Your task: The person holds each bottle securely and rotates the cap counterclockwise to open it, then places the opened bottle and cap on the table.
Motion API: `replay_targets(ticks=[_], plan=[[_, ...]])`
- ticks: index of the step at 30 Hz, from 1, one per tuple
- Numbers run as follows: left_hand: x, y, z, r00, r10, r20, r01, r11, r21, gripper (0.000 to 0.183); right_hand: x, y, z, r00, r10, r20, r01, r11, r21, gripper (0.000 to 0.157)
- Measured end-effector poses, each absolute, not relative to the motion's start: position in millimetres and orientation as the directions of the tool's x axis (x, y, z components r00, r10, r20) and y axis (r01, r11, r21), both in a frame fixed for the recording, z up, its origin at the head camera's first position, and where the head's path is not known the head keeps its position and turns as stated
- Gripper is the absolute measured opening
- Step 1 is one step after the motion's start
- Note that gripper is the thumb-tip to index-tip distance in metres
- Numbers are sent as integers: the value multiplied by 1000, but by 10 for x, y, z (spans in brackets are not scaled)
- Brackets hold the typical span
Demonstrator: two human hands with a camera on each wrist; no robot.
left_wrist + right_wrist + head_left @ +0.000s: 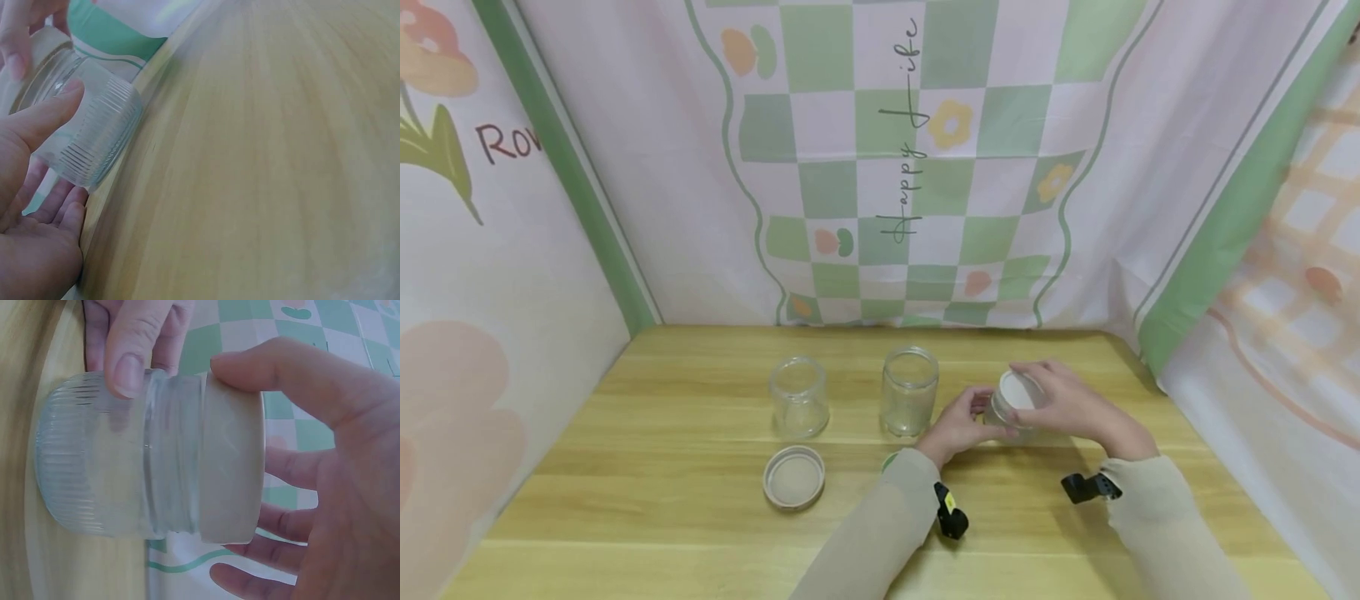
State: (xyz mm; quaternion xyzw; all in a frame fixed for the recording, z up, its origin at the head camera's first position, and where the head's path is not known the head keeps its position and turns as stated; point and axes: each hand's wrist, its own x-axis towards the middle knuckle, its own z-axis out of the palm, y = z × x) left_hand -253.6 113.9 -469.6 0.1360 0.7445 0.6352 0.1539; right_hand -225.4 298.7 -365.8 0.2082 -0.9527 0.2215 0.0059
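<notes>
A clear glass jar (94,456) with a ribbed lower body stands at the right of the table. My left hand (958,427) holds its side, with the thumb laid against the glass in both wrist views. Over the jar's mouth sits a whitish lid (232,462), and my right hand (1067,404) grips this lid by its rim between thumb and fingers. Some screw thread shows below the lid's edge in the right wrist view.
Two lidless glass jars, one at the left (800,408) and one in the middle (910,400), stand on the wooden table (647,467). A loose round lid (793,477) lies before the left jar. Something green-edged (889,461) is mostly hidden by my left sleeve. A checked curtain (887,183) hangs behind.
</notes>
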Motion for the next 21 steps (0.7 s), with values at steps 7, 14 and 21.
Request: replay_targets(ticks=[7,14,21], plan=[[-2553,1150,-4726,-915,399,-50,11,151,988,68,-2216,3018,-3620,-924,-373,80,-371,829,-419,84],[-2540,1145,-4711,-918,393,-59,1,150,989,67,-2181,3018,-3574,-921,-380,83,-380,834,-400,86],[-2540,1136,-4709,-915,399,-62,-10,129,992,63,-2067,3024,-3496,-917,-386,99,-394,843,-366,82]])
